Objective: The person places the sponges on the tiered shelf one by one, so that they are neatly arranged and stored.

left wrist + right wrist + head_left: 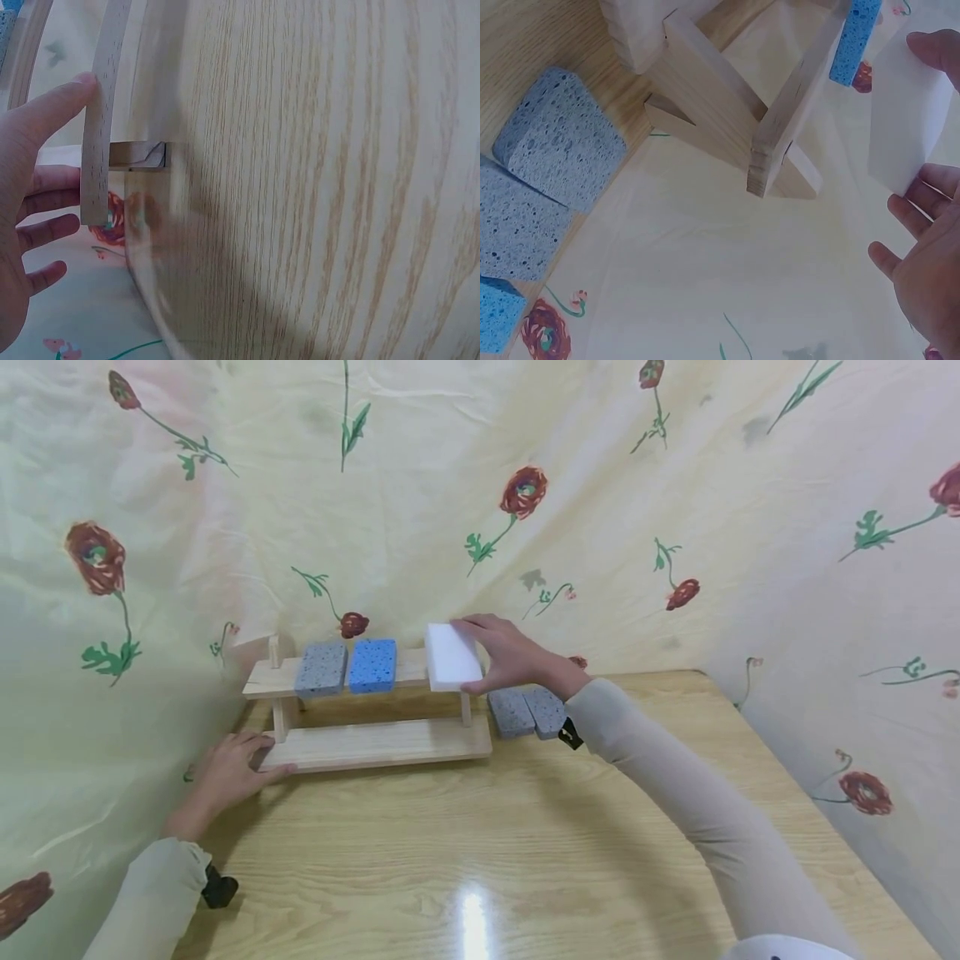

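My right hand (pixel 513 653) holds a white sponge (pixel 454 657) between thumb and fingers, at the right end of a two-tier wooden rack's upper board. In the right wrist view the white sponge (pixel 904 120) stands apart from that board's end. On the same board lie a grey sponge (pixel 322 668) and a blue sponge (pixel 372 666), side by side. My left hand (pixel 234 770) grips the left end of the rack's lower board (pixel 382 745). The left wrist view shows the thumb against one side of that board (pixel 101 112) and fingers at its other side.
Two grey sponges (pixel 512 712) lie on the wooden table (pixel 420 835) right of the rack. Beside them the right wrist view shows another blue sponge (pixel 498 316), which my sleeve hides from the head view. A flowered cloth (pixel 420 510) hangs behind and along the sides.
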Tool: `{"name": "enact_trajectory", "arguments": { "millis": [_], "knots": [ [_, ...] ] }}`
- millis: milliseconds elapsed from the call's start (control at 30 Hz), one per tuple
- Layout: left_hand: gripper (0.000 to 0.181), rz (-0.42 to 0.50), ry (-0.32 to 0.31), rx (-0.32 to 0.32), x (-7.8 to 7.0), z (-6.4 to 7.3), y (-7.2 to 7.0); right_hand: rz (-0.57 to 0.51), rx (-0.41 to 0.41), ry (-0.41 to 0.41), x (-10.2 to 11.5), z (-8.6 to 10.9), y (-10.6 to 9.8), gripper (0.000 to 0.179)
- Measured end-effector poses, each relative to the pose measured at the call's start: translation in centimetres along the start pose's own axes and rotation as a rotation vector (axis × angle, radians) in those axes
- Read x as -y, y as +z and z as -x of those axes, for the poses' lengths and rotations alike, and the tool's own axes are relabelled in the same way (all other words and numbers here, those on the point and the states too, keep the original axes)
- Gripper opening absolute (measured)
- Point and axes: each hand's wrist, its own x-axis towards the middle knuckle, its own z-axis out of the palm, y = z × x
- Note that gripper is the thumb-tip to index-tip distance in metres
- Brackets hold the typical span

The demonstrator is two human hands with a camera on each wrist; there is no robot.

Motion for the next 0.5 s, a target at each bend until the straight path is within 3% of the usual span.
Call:
{"name": "enact_trajectory", "arguments": {
  "millis": [500],
  "knots": [
    [0.082, 0.001, 0.003, -0.001, -0.1, 0.0, 0.0, 0.022, 0.014, 0.039, 0.0, -1.9, 0.8, 0.106]
  ]
}}
